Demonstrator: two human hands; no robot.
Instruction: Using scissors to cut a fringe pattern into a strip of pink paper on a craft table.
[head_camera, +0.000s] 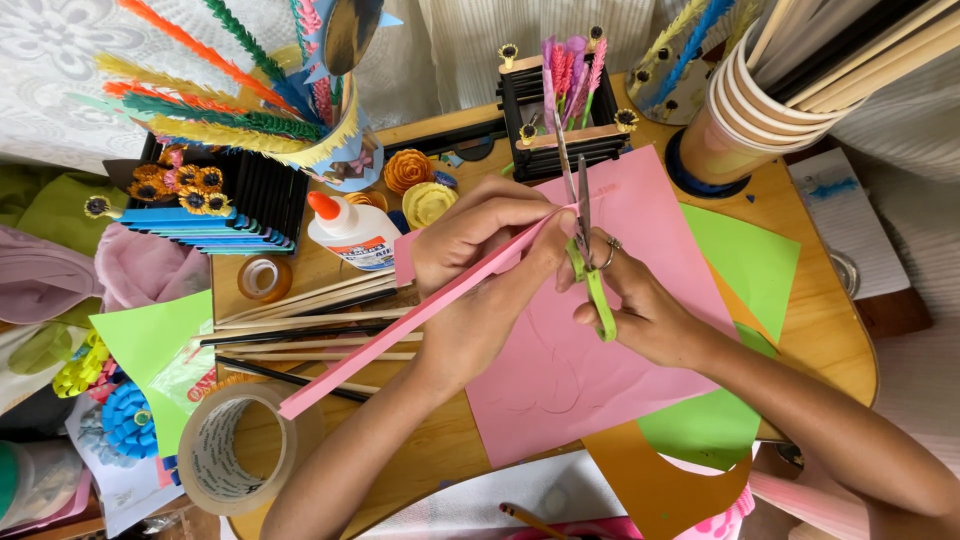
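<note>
we hold a long pink strip (420, 320) in our left hand (480, 270). it is a folded band of pink paper, stiff and straight, running from the fingers near the middle of the view down toward 8 o'clock, where its free end hangs over the tape roll (240, 450). its upper end is pinched between thumb and fingers of the left hand, pressed tight on the fold.

our right hand (640, 305) grips the scissors (585, 250), fingers closed through the green handles, a ring on one finger. the blades point to 12 o'clock and stand slightly apart, right at the strip's upper end, touching or just beside it; we cannot tell whether they bite the paper.

under both hands lies a pink sheet (600, 370) with faint curved pencil lines, on the wooden surface (830, 330). a green sheet (750, 265) peeks out at 3 o'clock of it, an orange piece (660, 480) at 5 o'clock.

at 10 o'clock of the left hand stands a glue bottle (350, 232) with an orange tip. thin sticks (320, 325) lie at 9 o'clock, under the strip.
</note>
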